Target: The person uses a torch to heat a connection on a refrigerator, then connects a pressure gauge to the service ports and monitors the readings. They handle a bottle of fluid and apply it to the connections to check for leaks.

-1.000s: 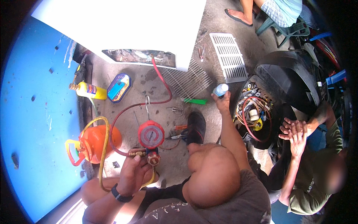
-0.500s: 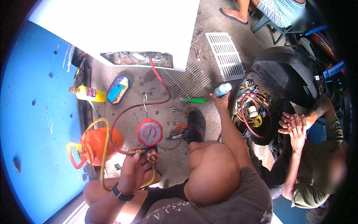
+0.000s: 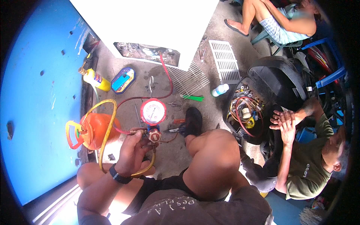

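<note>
My left hand (image 3: 131,151) is closed around the valve body of a manifold gauge (image 3: 153,111), its round red-rimmed dial facing up. A red hose (image 3: 169,77) runs from the gauge to a fitting inside the open lower panel of a white appliance (image 3: 150,22). From the gauge's lower end, a yellow hose (image 3: 109,134) loops over to an orange gas cylinder (image 3: 99,132) at the left. My right hand is out of sight; only that upper arm shows beside my knee. A capped plastic bottle (image 3: 220,90) is on the floor beside an open black case (image 3: 229,122).
Pliers (image 3: 177,129), scissors (image 3: 174,104), a wire rack (image 3: 189,80) and a white slotted grille (image 3: 225,62) lie on the concrete. A yellow bottle (image 3: 95,79) and a blue tray (image 3: 123,80) sit at left. One person (image 3: 311,161) sits close at right; another sits farther back.
My right hand has let go of the plastic bottle and drawn back out of view. The left hand keeps the gauge, whose dial now faces me more clearly. The whole view has shifted slightly.
</note>
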### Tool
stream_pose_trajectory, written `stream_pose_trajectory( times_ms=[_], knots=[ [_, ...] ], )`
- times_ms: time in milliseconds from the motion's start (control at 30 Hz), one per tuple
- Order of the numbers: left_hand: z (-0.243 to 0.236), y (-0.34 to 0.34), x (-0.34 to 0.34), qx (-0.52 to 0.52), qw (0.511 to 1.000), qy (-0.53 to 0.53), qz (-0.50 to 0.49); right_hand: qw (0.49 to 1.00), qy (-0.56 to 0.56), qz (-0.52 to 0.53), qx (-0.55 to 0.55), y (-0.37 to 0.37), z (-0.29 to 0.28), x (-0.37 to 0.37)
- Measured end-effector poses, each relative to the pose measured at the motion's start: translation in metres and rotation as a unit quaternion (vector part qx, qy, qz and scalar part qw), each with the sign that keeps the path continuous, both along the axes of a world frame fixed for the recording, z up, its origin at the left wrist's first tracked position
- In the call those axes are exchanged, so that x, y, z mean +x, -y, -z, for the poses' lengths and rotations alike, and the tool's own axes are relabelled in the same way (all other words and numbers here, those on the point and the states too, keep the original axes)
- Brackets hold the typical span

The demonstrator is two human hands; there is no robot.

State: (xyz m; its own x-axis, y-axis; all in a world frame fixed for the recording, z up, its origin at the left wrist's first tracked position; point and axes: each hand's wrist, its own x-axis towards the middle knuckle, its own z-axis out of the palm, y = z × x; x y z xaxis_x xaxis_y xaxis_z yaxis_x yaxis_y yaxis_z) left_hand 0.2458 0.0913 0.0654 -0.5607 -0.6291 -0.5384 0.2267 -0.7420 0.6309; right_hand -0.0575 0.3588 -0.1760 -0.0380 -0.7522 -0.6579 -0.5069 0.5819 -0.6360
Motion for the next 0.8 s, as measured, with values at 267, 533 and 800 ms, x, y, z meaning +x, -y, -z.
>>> stream_pose_trajectory(
  times_ms=[267,533,800],
  knots=[
    [0.002,-0.006,0.007,-0.002,1.000,-0.018,-0.002,0.997,-0.068,0.021,-0.027,0.005,-0.007,0.001],
    [0.004,-0.016,0.015,-0.030,0.999,-0.011,-0.003,0.989,-0.140,0.024,-0.044,0.068,0.001,-0.031],
    [0.009,-0.021,0.015,-0.028,1.000,0.006,-0.013,0.990,-0.136,0.008,-0.031,0.085,0.013,-0.015]
  ],
)
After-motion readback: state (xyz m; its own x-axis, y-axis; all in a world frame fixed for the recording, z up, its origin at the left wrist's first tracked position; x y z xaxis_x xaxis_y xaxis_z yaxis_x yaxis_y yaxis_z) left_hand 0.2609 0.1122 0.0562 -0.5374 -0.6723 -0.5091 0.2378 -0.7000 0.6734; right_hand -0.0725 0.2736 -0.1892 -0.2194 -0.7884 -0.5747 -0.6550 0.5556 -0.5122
